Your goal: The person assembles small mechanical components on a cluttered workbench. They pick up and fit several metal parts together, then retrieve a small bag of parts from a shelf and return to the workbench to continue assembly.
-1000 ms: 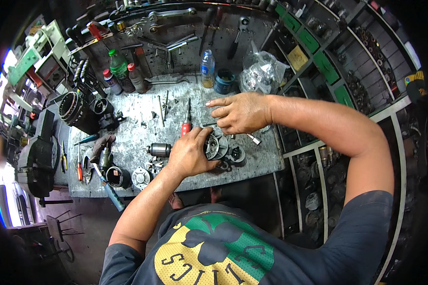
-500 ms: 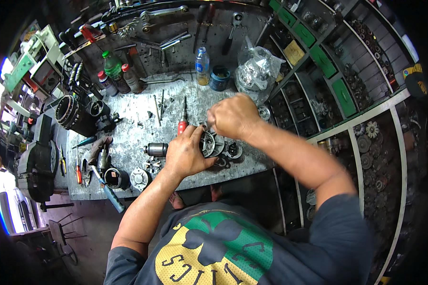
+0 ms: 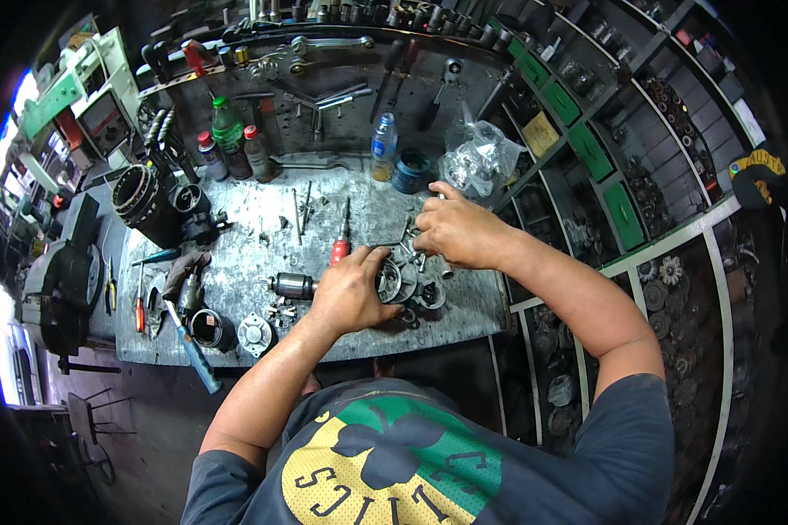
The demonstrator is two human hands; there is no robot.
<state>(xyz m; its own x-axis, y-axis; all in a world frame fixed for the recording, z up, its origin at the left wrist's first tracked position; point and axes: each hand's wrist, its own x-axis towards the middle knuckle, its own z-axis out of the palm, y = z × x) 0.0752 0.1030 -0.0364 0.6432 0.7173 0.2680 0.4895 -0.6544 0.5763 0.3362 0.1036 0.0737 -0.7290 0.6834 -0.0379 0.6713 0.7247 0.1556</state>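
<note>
My left hand (image 3: pixel 352 289) rests with its fingers curled over the rim of a round grey metal housing (image 3: pixel 400 278), holding it on the bench. Just right of it, my right hand (image 3: pixel 460 229) hovers low with fingers bent. A sliver of something pale and metallic shows by its upper fingers, but I cannot make out what it is. Small metal pieces like bolts (image 3: pixel 411 238) lie beside its fingertips. Beyond my left hand lies a red-handled screwdriver (image 3: pixel 340 251). A dark cylindrical rotor (image 3: pixel 292 285) sits left of that hand.
A metal-topped bench (image 3: pixel 245 227) carries a round end cap (image 3: pixel 255 334), a blue-handled hammer (image 3: pixel 198 357) and a tall black cylinder (image 3: pixel 145 203). Several bottles (image 3: pixel 228 131), a blue cup (image 3: pixel 411 171) and a plastic bag (image 3: pixel 480 159) stand at the back. Shelves (image 3: pixel 587 219) line the right side.
My right hand has come down from above the housing to the right, beside the small metal pieces. My left hand keeps its hold on the housing. The view has shifted slightly.
</note>
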